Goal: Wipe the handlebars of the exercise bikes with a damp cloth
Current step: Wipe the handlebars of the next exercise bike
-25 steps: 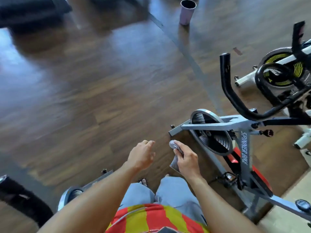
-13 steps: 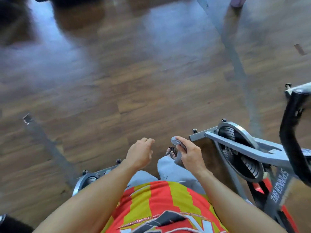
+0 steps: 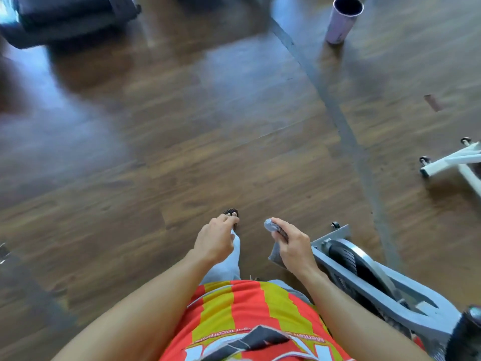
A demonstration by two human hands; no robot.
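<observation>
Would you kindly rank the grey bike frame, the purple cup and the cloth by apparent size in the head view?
1. grey bike frame, cut by the picture's edge
2. purple cup, farther off
3. cloth, partly hidden in the right hand, so unsure

The floor [image 3: 182,126] looks like dark wood, glossy with reflections. The bike frame [image 3: 369,290] is grey painted metal. The cloth [image 3: 273,226] is grey fabric.

Both hands forward: left [image 3: 214,242] loosely curled (holding nothing), right [image 3: 292,244] gripping.
</observation>
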